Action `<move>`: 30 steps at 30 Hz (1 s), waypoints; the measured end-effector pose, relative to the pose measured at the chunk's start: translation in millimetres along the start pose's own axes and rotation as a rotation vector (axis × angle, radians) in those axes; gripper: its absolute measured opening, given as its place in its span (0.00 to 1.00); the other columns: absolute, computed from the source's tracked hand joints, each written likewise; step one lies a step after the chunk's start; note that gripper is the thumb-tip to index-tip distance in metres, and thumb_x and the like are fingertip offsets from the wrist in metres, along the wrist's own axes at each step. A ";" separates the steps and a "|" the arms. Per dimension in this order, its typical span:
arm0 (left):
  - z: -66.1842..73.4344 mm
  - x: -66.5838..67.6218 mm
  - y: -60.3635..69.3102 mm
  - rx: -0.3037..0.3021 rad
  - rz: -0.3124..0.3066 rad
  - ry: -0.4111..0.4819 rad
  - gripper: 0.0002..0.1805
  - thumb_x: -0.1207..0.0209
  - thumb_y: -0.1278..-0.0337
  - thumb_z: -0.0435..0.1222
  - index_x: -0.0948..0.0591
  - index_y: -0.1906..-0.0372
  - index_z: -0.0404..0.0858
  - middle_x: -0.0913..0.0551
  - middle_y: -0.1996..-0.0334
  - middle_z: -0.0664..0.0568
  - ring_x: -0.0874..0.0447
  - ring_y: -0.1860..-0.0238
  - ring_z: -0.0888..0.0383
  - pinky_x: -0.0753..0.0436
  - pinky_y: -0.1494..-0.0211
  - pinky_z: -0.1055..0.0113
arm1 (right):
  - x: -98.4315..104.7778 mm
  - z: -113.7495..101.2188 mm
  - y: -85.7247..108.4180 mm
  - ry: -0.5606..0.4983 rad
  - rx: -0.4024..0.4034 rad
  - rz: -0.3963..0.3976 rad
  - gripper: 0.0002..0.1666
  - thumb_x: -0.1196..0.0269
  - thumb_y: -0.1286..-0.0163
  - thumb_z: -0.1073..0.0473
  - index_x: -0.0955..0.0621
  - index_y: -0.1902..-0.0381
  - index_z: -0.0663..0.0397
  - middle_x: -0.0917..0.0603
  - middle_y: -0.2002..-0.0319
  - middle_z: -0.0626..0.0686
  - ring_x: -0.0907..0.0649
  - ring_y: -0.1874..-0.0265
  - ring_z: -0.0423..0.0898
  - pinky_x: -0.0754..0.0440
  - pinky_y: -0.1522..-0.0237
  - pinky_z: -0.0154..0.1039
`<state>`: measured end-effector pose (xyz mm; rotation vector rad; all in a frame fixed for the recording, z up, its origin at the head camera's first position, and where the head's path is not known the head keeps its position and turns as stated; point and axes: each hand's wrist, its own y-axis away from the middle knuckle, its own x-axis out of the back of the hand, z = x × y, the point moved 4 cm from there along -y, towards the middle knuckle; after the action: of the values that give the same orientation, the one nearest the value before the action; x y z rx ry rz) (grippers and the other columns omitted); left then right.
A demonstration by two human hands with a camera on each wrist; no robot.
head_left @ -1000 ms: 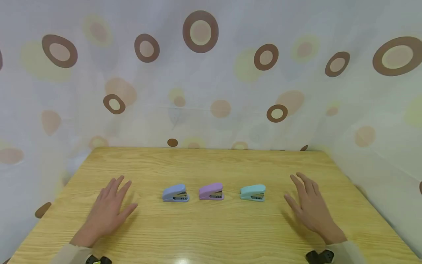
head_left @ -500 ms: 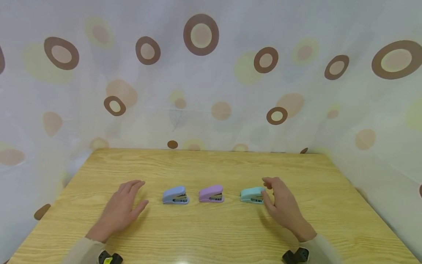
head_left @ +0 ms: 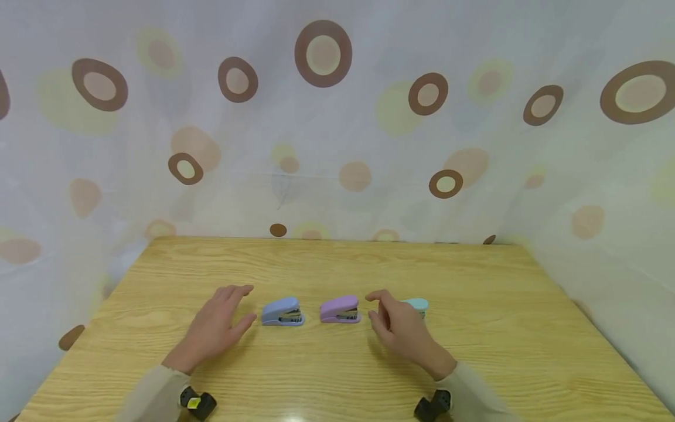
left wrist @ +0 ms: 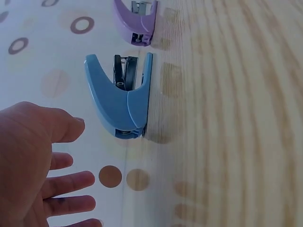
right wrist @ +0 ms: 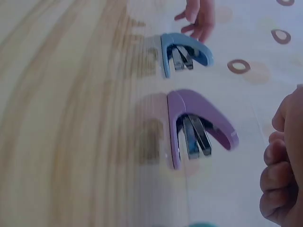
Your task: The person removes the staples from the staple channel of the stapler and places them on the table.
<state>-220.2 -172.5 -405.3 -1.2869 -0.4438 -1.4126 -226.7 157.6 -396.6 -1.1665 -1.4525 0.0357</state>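
Note:
Three small staplers stand in a row on the table: a blue stapler [head_left: 281,312], a purple stapler [head_left: 338,309] and a mint stapler [head_left: 418,304]. My left hand [head_left: 215,328] hovers just left of the blue stapler, thumb and fingers apart, touching nothing. Between the purple and mint staplers is my right hand [head_left: 403,331], its thumb and index finger apart and pointing at the purple one; its other fingers look curled in the right wrist view. It holds nothing and hides most of the mint stapler. The left wrist view shows the blue stapler [left wrist: 110,101] beyond my thumb.
The wood-grain table [head_left: 337,369] reaches back to a pale curtain [head_left: 337,129] with brown and cream ovals. That curtain also runs along the left and right sides. Dark devices sit on both wrists.
Both hands have moved inward. My right hand has travelled left past the mint stapler to beside the purple one, its fingers bending more; my left hand has come close to the blue stapler.

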 end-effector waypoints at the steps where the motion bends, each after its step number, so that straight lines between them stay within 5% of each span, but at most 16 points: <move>1: 1.5 -1.3 -0.9 0.000 -0.010 0.005 0.27 0.38 0.41 0.39 0.28 0.38 0.33 0.22 0.47 0.42 0.26 0.44 0.45 0.24 0.46 0.48 | -3.3 -2.6 -1.7 -0.013 -0.007 -0.023 0.16 0.39 0.40 0.70 0.25 0.52 0.62 0.36 0.85 0.38 0.44 0.87 0.24 0.42 0.84 0.21; 12: 8.2 -13.0 -14.5 -0.058 -0.087 0.106 0.25 0.39 0.38 0.43 0.27 0.40 0.35 0.23 0.46 0.46 0.26 0.43 0.49 0.24 0.43 0.50 | -37.2 -23.1 -21.8 -0.273 -0.106 -0.219 0.15 0.40 0.33 0.66 0.24 0.49 0.63 0.39 0.88 0.38 0.44 0.88 0.28 0.40 0.83 0.25; 16: 9.7 -20.3 -23.9 -0.046 -0.149 0.207 0.26 0.39 0.38 0.45 0.27 0.40 0.36 0.23 0.45 0.48 0.27 0.44 0.51 0.25 0.43 0.51 | -51.4 -30.5 -27.1 -0.351 -0.137 -0.264 0.17 0.41 0.33 0.66 0.24 0.47 0.64 0.40 0.89 0.38 0.37 0.88 0.30 0.23 0.70 0.26; 19: 14.6 -26.3 -29.6 -0.079 -0.168 0.226 0.26 0.38 0.40 0.46 0.26 0.41 0.37 0.22 0.47 0.48 0.26 0.47 0.52 0.24 0.44 0.53 | -64.7 -36.0 -27.8 -0.402 -0.218 -0.341 0.20 0.43 0.31 0.64 0.26 0.43 0.65 0.39 0.89 0.38 0.35 0.88 0.30 0.22 0.64 0.28; 23: 21.0 -32.5 -33.9 -0.124 -0.161 0.196 0.24 0.36 0.42 0.45 0.24 0.43 0.39 0.21 0.50 0.51 0.25 0.52 0.55 0.23 0.48 0.55 | -82.3 -41.0 -28.3 -0.406 -0.341 -0.408 0.24 0.43 0.30 0.61 0.29 0.39 0.64 0.36 0.86 0.40 0.39 0.88 0.31 0.33 0.78 0.27; 30: 22.6 -37.0 -32.4 -0.113 -0.161 0.184 0.18 0.36 0.42 0.36 0.23 0.47 0.40 0.20 0.51 0.50 0.23 0.51 0.54 0.22 0.46 0.54 | -106.5 -45.1 -37.4 -0.406 -0.414 -0.272 0.22 0.42 0.34 0.65 0.27 0.43 0.66 0.39 0.90 0.40 0.42 0.91 0.30 0.43 0.86 0.26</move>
<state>-246.3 -126.6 -417.2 -1.2178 -0.3530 -1.6962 -238.2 44.0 -438.3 -1.3305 -2.0371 -0.2401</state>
